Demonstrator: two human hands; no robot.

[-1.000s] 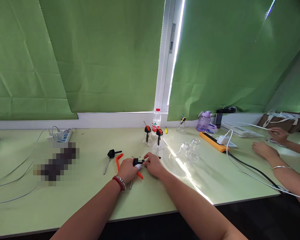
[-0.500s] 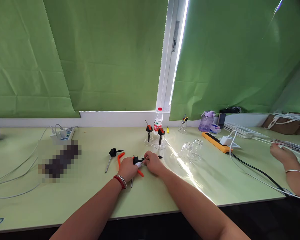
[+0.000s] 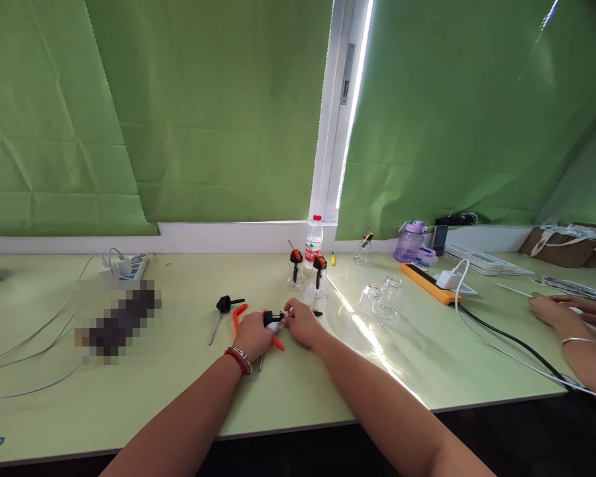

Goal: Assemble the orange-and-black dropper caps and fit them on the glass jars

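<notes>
My left hand [image 3: 254, 336] is closed around a black cap-like part [image 3: 268, 318] with a slim metal rod [image 3: 261, 362] pointing down below it. At the tip of that part, the fingers of my right hand [image 3: 299, 322] are pinched together on something small that I cannot make out. A dark tip [image 3: 317, 313] shows just past the right hand. Curved orange pieces [image 3: 238, 317] lie under and beside my left hand. Left of it rests a similar black cap [image 3: 224, 304] with a metal rod and a side arm.
Two glass vessels [image 3: 318, 289] with black-and-orange tops stand behind my hands, near a water bottle [image 3: 314, 240]. Clear glass vessels [image 3: 391, 298] stand to the right, before an orange power strip [image 3: 430, 283]. Another person's hand [image 3: 559, 311] works at the far right.
My hands stay in almost the same place, still on the black part. At the far right, the other person's hand has shifted left and down, and a second hand now shows there.
</notes>
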